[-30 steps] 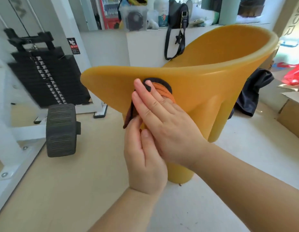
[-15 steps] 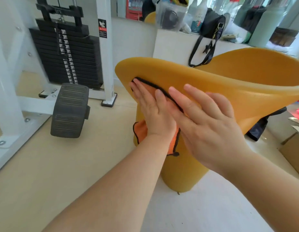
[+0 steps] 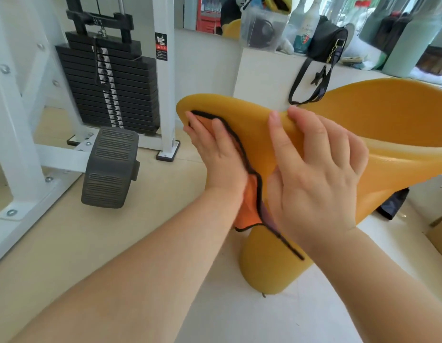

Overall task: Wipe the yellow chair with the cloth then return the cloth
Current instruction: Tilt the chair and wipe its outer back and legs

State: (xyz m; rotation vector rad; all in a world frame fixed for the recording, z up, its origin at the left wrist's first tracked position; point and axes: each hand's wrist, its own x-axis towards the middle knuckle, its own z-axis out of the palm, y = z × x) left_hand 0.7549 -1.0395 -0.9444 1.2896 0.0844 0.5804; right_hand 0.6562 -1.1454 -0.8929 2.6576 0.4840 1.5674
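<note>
The yellow chair [image 3: 388, 125] is a moulded tub shape on a round pedestal, filling the right half of the head view. An orange cloth [image 3: 251, 201] with a black hem lies against the chair's outer side near its left tip. My left hand [image 3: 215, 154] presses the cloth flat onto the chair with straight fingers, and the cloth's lower corner hangs loose below my wrist. Just to its right, my right hand [image 3: 314, 174] lies on the chair's outer wall, its fingers hooked over the top rim.
A white weight machine with a black plate stack [image 3: 111, 80] and a black foot pad [image 3: 111, 167] stands at the left. Behind the chair a white ledge holds a black bag [image 3: 326, 40] and a clear container [image 3: 262, 28]. Dark clothing [image 3: 393, 204] lies on the floor at right.
My left hand has taken over the cloth and slid it left toward the chair's tip. My right hand came off the cloth and moved up to the rim.
</note>
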